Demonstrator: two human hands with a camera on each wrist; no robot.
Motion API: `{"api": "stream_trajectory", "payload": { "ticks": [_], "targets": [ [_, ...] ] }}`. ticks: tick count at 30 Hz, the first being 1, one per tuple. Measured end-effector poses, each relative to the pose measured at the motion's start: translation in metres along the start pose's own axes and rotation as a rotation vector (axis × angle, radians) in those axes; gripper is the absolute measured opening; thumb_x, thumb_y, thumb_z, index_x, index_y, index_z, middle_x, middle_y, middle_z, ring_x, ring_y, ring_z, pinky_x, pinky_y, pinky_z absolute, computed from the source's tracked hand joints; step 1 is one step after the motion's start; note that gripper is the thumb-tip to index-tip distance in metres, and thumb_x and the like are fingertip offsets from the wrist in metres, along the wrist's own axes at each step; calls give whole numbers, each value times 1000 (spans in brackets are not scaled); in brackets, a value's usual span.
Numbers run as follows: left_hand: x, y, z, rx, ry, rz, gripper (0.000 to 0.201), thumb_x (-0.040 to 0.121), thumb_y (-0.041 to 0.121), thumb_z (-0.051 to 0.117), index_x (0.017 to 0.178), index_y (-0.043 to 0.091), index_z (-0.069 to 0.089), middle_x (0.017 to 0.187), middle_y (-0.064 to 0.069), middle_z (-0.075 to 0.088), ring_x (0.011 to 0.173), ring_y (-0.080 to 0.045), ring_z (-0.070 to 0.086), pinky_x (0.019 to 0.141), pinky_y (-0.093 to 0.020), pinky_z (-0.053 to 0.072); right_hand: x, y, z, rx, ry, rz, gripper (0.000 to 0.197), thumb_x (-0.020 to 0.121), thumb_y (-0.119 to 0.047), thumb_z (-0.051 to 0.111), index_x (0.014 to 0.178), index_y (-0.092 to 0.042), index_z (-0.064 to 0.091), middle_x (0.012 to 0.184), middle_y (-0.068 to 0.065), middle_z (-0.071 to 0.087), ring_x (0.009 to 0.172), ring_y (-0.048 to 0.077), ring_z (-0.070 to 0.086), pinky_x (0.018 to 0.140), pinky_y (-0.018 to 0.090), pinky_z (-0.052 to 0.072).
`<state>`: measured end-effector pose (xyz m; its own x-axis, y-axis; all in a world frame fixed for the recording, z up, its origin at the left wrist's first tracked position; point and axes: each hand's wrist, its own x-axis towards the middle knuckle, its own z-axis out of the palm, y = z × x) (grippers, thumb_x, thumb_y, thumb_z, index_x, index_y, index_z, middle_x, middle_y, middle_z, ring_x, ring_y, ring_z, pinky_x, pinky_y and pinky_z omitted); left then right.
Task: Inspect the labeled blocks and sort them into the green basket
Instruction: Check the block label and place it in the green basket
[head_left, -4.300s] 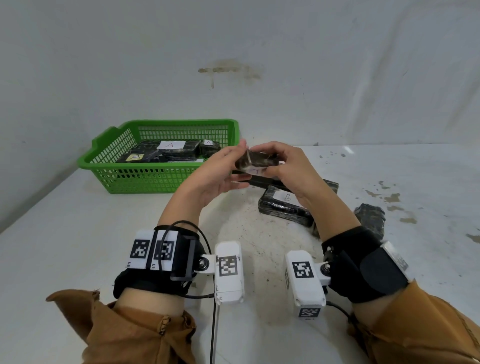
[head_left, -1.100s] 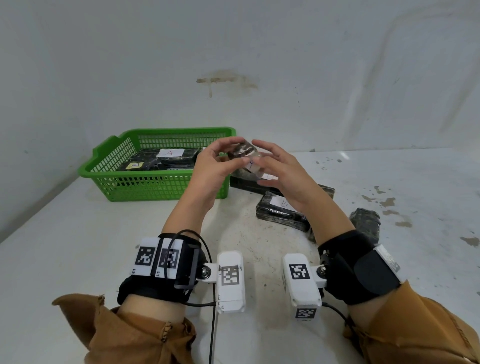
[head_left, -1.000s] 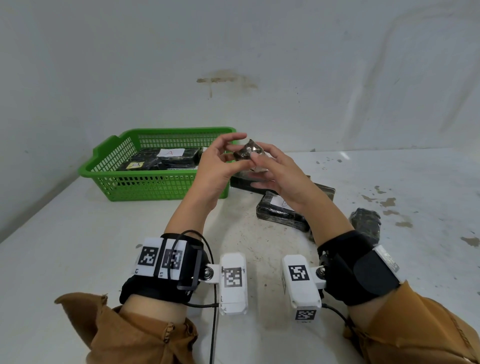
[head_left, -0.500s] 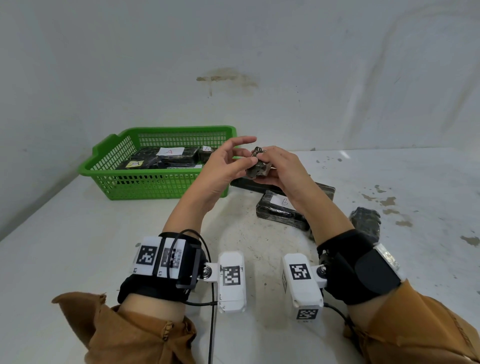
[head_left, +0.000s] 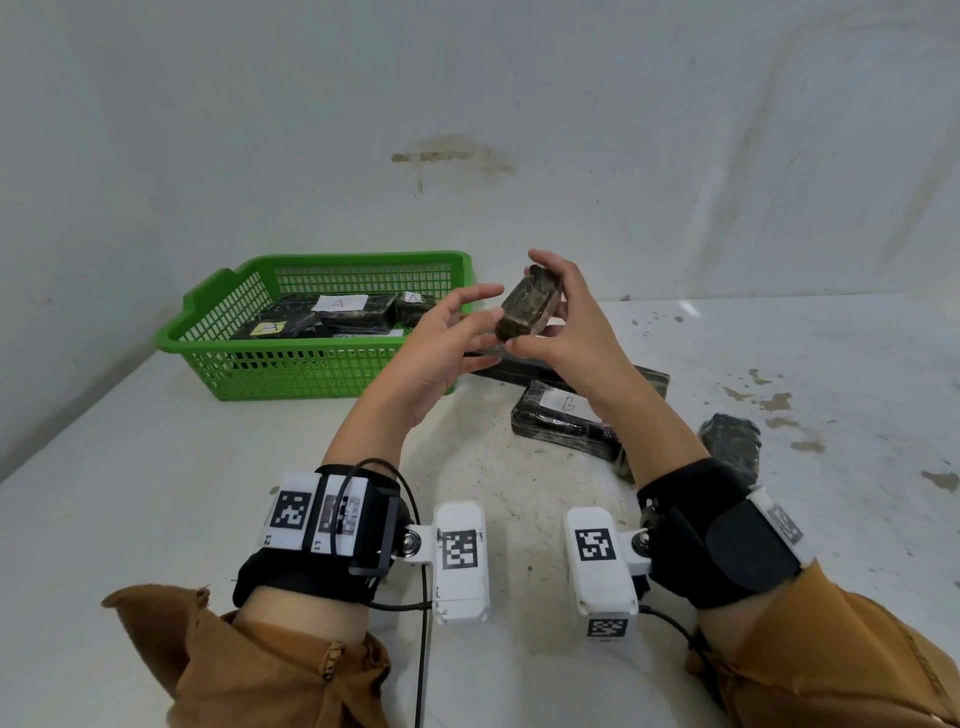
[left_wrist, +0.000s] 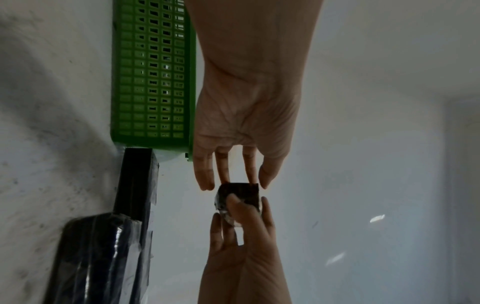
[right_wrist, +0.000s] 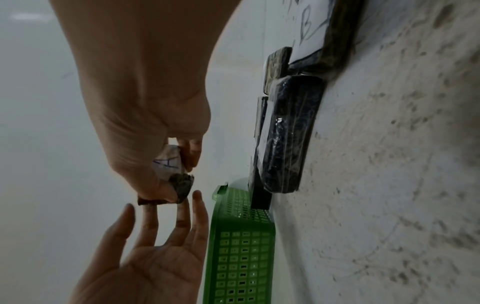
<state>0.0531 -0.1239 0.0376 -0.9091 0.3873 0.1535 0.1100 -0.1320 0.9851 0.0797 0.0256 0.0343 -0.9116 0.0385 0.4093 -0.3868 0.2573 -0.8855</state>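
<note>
Right hand (head_left: 558, 332): pinches small A-labelled block (head_left: 529, 307).
Left hand (head_left: 441, 348): spread, fingertips touching it.
Advice: confirm label, then place in green basket (head_left: 291, 374).

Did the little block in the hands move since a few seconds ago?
Yes. The little block, gripped by the right hand, has tipped from lying flat to nearly upright and now sits slightly higher against the green basket.
</note>
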Motion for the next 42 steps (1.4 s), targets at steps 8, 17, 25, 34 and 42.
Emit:
{"api": "stream_trajectory", "payload": {
  "ticks": [8, 17, 25, 34, 42],
  "targets": [
    [2, -4, -4, -30, 24, -47, 24, 91, 10, 58, 113, 18, 55, 83, -1, 74, 67, -13, 69, 69, -26, 58, -5, -7, 2, -24, -290, -80, 110, 75, 12, 66, 148, -43, 6, 153, -7, 24, 119, 7, 53, 87, 31, 54],
    [-2, -2, -4, 68, -4, -5, 27, 87, 6, 63, 111, 18, 58, 85, -3, 72, 78, -14, 69, 79, -31, 58, 2, -5, 1, 113, 27, 94, 31, 90, -12, 60, 118, -23, 62, 117, 3, 64, 104, 23, 64, 96, 43, 51],
    [-7, 1, -2, 92, -138, 14, 55, 74, 15, 75, 120, 36, 53, 125, -3, 51, 106, -18, 62, 92, -31, 52, 8, 4, -2, 144, 274, 170, 18, 86, -12, 63, 103, -17, 65, 94, 6, 67, 81, 17, 67, 69, 26, 58],
    [-1, -5, 0, 59, -55, 6, 33, 88, 2, 59, 115, 22, 55, 100, -3, 68, 89, -18, 68, 85, -31, 56, 8, 0, -4, 277, 193, 228, 37, 95, -39, 52, 114, -8, 61, 90, 9, 66, 65, 16, 64, 56, 23, 54],
    [-3, -5, -3, 219, -88, -102, 31, 100, 37, 36, 107, 21, 62, 104, 5, 72, 96, -14, 67, 84, -35, 51, 6, -3, -7, 273, 121, 188, 40, 89, -23, 64, 127, -27, 53, 97, 1, 62, 75, 12, 59, 68, 26, 51]
  ]
}}
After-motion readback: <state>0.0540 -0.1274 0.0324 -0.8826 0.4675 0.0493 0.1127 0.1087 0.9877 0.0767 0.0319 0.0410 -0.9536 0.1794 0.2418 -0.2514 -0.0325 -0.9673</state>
